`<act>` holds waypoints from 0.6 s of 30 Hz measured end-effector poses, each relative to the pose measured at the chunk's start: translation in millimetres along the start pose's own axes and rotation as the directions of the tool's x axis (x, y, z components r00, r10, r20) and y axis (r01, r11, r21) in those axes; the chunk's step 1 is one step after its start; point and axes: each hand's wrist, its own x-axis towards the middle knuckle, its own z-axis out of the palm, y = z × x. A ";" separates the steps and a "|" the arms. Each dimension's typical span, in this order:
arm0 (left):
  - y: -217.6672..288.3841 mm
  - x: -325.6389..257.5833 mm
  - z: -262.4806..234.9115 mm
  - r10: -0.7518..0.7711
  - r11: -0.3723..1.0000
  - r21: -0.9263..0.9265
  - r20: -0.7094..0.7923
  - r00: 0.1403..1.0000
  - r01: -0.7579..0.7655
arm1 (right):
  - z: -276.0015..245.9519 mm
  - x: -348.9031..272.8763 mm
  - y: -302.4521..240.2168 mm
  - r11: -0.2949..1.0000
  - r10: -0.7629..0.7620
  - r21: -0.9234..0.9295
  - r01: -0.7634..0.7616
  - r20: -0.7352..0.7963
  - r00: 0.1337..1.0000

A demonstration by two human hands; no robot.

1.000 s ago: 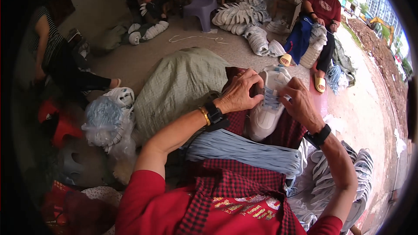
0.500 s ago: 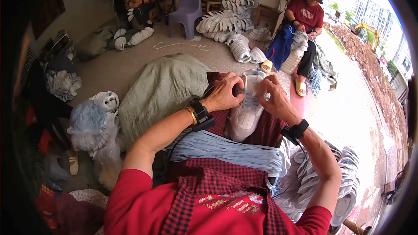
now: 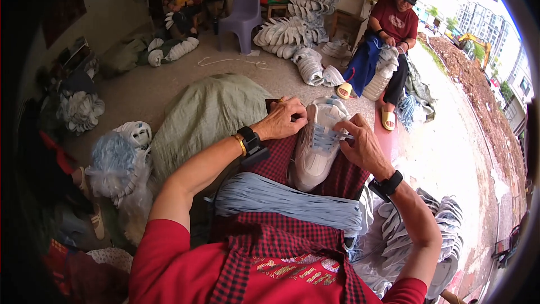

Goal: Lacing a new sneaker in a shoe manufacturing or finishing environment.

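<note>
A white sneaker upper point(image 3: 310, 164) stands on my lap, its toe toward me, with light blue laces point(image 3: 324, 139) crossing its front. My right hand point(image 3: 364, 147) is at the shoe's right edge, thumb and forefinger pinched on a light blue shoelace. On the other side, my left hand point(image 3: 281, 119) is closed with its fingertips curled beside the shoe's left edge; what it grips, if anything, is hidden. Across my thighs, nearer to me, lies a thick bundle of light blue shoelaces point(image 3: 287, 200) on a red and black checked apron point(image 3: 281, 226).
A large green woven sack point(image 3: 205, 118) bulges at my left knee. Stacked shoe uppers point(image 3: 447, 222) lie at my right. Plastic-bagged laces and uppers point(image 3: 115, 160) stand at the left. Farther off are a purple chair point(image 3: 242, 19), piled uppers point(image 3: 289, 31) and two seated people.
My hands have moved apart, the left one slightly left and the right one right and down. The shoe's laced front is now less covered.
</note>
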 end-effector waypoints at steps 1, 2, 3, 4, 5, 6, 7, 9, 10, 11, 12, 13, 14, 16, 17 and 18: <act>0.8 1.3 -1.1 -0.002 1.000 0.000 0.001 1.000 0.002 | -0.6 1.0 -3.0 1.000 0.001 0.001 -0.001 0.001 1.000; 2.2 3.4 -1.7 -0.033 0.996 -0.077 0.016 0.999 0.034 | -0.9 2.4 -6.0 0.999 -0.045 -0.006 0.045 0.004 0.999; 4.1 4.1 -1.0 -0.064 0.986 -0.153 0.035 0.997 0.069 | -0.2 2.2 -7.6 0.996 -0.088 -0.012 0.088 0.008 0.996; 4.5 3.0 -1.5 -0.067 0.986 -0.152 0.038 0.997 0.072 | 2.9 4.3 -7.1 0.996 -0.087 -0.008 0.087 0.008 0.996; 5.1 1.2 -2.8 -0.062 0.991 -0.115 0.034 0.998 0.065 | 7.1 8.3 -5.8 0.991 -0.124 -0.046 0.123 -0.010 0.992; 6.7 0.2 -4.0 -0.056 0.995 -0.078 0.030 0.998 0.058 | 9.7 11.1 -6.1 0.984 -0.161 -0.085 0.158 -0.026 0.987; 8.7 -0.4 -4.7 -0.059 0.995 -0.074 0.034 0.998 0.061 | 10.9 11.5 -7.2 0.984 -0.160 -0.079 0.157 -0.029 0.987; 12.2 -1.3 -6.3 -0.035 0.993 0.115 0.040 0.999 0.030 | 15.1 13.7 -11.6 0.974 -0.171 -0.161 0.162 -0.041 0.984; 13.6 0.0 -6.0 -0.039 0.990 0.141 0.055 0.998 0.031 | 18.3 15.4 -9.5 0.971 -0.159 -0.187 0.146 -0.055 0.986; 12.8 -2.9 -0.1 0.003 0.987 0.158 -0.007 1.000 -0.001 | 19.7 16.9 -8.7 0.974 -0.159 -0.173 0.146 -0.063 0.985; 16.1 1.2 -2.3 -0.067 0.988 0.142 0.071 0.995 0.056 | 19.2 18.2 -8.1 0.979 -0.104 -0.181 0.094 -0.046 0.994; 18.1 3.3 -4.0 -0.137 0.984 0.132 0.149 0.979 0.118 | 19.0 19.1 -8.5 0.981 -0.049 -0.187 0.043 -0.027 0.998; 18.3 5.5 -0.3 -0.110 0.987 0.135 0.139 0.984 0.091 | 15.3 18.6 -7.2 0.984 -0.063 -0.169 0.056 -0.039 0.997; 11.1 4.8 5.2 0.001 0.989 0.145 0.113 0.994 -0.017 | 6.8 18.1 -8.2 0.989 -0.044 -0.145 0.039 -0.034 0.998; 1.2 0.9 -0.9 -0.008 0.988 0.153 0.126 0.992 -0.011 | 6.2 20.1 -7.3 0.992 -0.045 -0.124 0.040 -0.032 0.998; -3.0 1.9 -6.0 0.018 0.997 0.069 0.083 0.996 -0.024 | 7.1 19.4 -4.5 0.993 -0.023 -0.120 0.017 -0.055 0.998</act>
